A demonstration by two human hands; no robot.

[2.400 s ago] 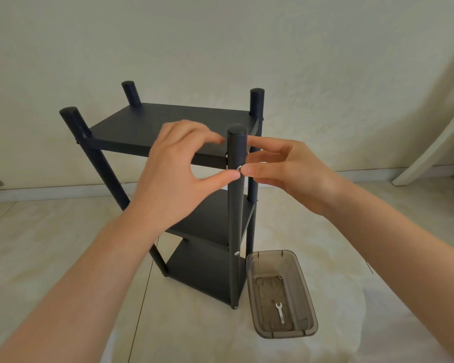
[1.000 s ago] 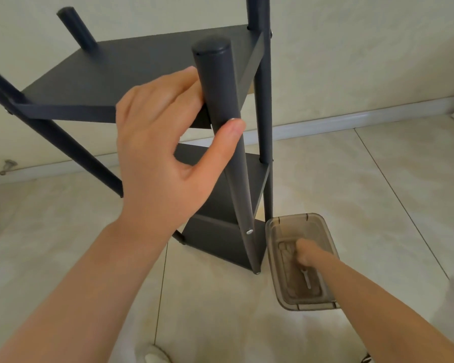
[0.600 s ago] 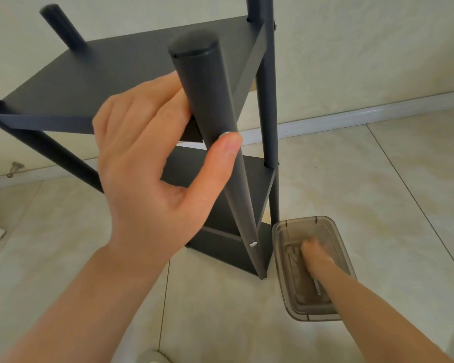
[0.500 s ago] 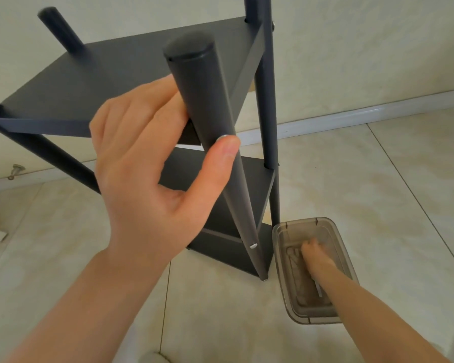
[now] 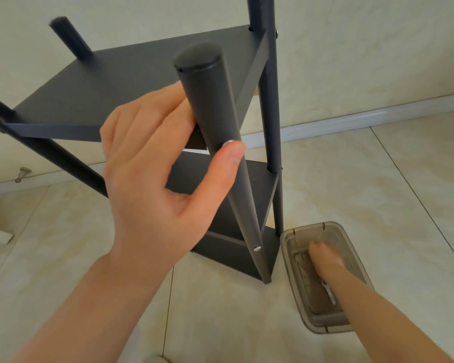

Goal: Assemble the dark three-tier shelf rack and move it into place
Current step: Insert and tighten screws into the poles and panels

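Rack [image 5: 131, 82], dark, three tiers, upright on tiled floor [image 5: 378, 179], directly ahead of left hand [image 5: 152, 184]. Left hand: fingers behind near post [image 5: 207, 95] just under the top shelf, thumb [image 5: 220, 169] pressed on silver screw head [image 5: 230, 142] at the post's front; post pinched between them. Right hand [image 5: 324, 256]: lowered beside the rack's foot, below and to the right of left hand, inside translucent brown tray [image 5: 295, 284]; fingers blurred, grip cannot be told. Small pale wrench [image 5: 329, 294] lies in tray, just beside the right wrist. Second screw head [image 5: 257, 248] low on same post, between both hands.
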